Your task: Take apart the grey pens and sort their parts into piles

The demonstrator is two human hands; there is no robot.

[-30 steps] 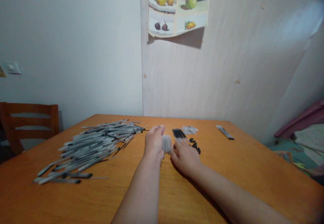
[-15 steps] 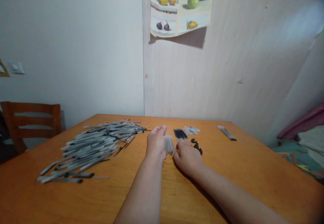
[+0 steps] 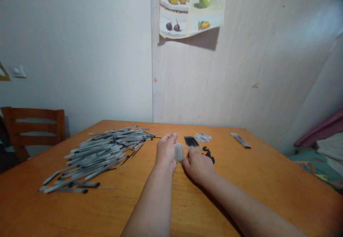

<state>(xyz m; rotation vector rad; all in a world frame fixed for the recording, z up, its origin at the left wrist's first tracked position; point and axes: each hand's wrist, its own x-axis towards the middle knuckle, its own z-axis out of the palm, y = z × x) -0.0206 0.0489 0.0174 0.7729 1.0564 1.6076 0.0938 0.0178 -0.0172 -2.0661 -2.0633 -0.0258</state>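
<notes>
My left hand [image 3: 166, 152] is on its side on the table, curved around the left side of a row of clear whitish pen barrels [image 3: 179, 153], its fingers at their far end and its thumb near the close end. Just right of the barrels, my right hand [image 3: 199, 165] is closed with bent fingers low on the table; its fingertips are hidden. Beyond its knuckles lies a neat row of black-tipped pen refills [image 3: 191, 141], their near ends covered by the hand. Small white pieces [image 3: 203, 137] lie behind, and small black plugs [image 3: 208, 154] are beside the hand.
A large heap of grey-white pens [image 3: 104, 153] with black ends covers the table's left side. A few pens [image 3: 241, 140] lie together at the far right. A wooden chair [image 3: 34, 128] stands at the left, cloths [image 3: 328, 155] at the right, and fruit pictures [image 3: 191, 10] hang on the wall.
The view has shifted slightly, so everything appears a little further right. Both hands keep nearly the same places around the barrels.
</notes>
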